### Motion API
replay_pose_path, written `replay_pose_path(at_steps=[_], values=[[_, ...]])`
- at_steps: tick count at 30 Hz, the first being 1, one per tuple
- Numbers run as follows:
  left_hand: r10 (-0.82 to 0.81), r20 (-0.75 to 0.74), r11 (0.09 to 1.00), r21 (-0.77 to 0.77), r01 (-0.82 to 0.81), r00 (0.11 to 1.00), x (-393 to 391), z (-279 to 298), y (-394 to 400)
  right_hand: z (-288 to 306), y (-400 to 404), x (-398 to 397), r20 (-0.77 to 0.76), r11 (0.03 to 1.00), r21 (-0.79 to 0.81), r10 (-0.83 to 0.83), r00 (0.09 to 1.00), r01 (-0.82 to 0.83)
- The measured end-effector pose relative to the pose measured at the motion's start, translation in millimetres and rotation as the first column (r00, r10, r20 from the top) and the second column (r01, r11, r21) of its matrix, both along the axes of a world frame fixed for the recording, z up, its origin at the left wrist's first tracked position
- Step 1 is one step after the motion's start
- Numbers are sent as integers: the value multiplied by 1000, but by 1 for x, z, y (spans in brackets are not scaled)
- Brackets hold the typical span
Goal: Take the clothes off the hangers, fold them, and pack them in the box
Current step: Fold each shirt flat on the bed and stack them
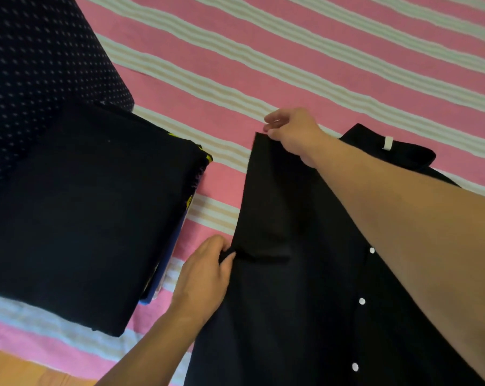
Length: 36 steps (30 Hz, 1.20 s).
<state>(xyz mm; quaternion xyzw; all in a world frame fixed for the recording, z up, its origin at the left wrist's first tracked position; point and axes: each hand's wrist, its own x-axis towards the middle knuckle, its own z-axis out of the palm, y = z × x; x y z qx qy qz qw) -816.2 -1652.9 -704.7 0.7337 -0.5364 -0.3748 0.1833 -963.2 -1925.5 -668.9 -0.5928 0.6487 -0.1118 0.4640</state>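
Head view: black shirt lies flat on the striped pink bedsheet, white buttons down the placket, collar at the far right with a white tag. Your right hand reaches across and pinches the far corner of the folded-in panel between thumb and fingers. Your left hand pinches the near edge of the same fold, fingers curled round a tuck of cloth. So both hands hold the shirt, none free.

Risks, as I judge them:
- Fabric is thin and slack. Pull the 2 pinch points unevenly and the fold line skews, or the sleeve bunches under it.
- Your right forearm lies over the shirt body. Drag it back and you wrinkle what is already flat.

Around: stack of folded dark clothes just left of the shirt, a yellow-printed piece showing at its edge. Navy dotted fabric beyond it. Pink gap between stack and shirt is narrow; a wide swing of the panel could clip the stack. No box or hangers in view.
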Motion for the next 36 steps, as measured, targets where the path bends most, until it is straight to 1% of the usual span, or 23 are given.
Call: replay_pose_path(at_steps=[1,2,3,5,6,7,8,9,11,13,14,15,16,20,21,22,24,26,28,32,33,34,36], values=[[32,28,999,4,-32,999,0,0,-1,-5,-1,2,14,999,4,-37,999,36],[40,77,999,6,-41,996,0,-1,-2,-10,0,3,-18,999,-22,-46,999,46],[30,144,999,27,-34,989,0,-1,-2,-14,6,4,-81,996,-87,-41,996,34],[-4,245,999,46,-7,970,-3,2,-1,-17,32,6,-209,947,-313,2,978,-69],[-39,296,999,3,39,954,-4,2,1,-17,51,7,-258,885,-435,57,965,-168],[-104,357,990,-51,131,928,-5,-1,4,-18,72,6,-321,804,-522,125,939,-285],[-182,421,963,-108,248,889,-5,-5,7,-18,92,2,-400,723,-559,195,895,-407],[-267,484,918,-137,373,833,-4,-12,9,-20,112,-4,-491,655,-541,264,830,-528],[-411,552,829,-104,549,726,3,-23,10,-27,147,-27,-627,589,-382,400,668,-712],[-481,565,793,-45,608,670,9,-30,12,-34,175,-57,-667,578,-192,516,537,-793],[-499,579,787,-9,617,645,10,-29,11,-36,186,-72,-664,591,-121,549,508,-797],[-509,591,786,22,618,626,10,-25,9,-35,197,-85,-656,625,-70,558,508,-777],[-510,599,789,39,614,617,6,-18,6,-31,206,-94,-646,672,-43,546,534,-739],[-497,560,785,-35,619,663,-28,12,-8,-14,234,-116,-566,831,-17,450,691,-555],[-487,529,803,-42,595,695,-39,14,-10,-12,238,-121,-554,861,-22,413,723,-509],[-447,491,848,-34,529,748,-49,15,-13,-11,241,-127,-544,891,-25,369,754,-454],[-290,427,947,-2,322,856,-66,12,-21,-9,246,-139,-524,936,-32,284,803,-352],[-183,457,981,32,189,871,-79,10,-28,-6,251,-153,-520,960,-40,218,826,-278],[-145,492,989,68,128,858,-91,10,-31,-4,256,-169,-526,973,-45,170,833,-226],[58,385,994,61,-88,921,-101,17,-31,-3,270,-198,-510,983,-52,124,851,-174],[64,399,992,71,-101,914,-102,18,-30,-3,274,-203,-502,985,-51,118,857,-165],[21,446,994,87,-67,895,-102,20,-29,-3,276,-206,-498,987,-47,112,860,-156],[-128,555,989,139,60,822,-102,23,-26,-4,281,-212,-500,988,-42,106,860,-147]])
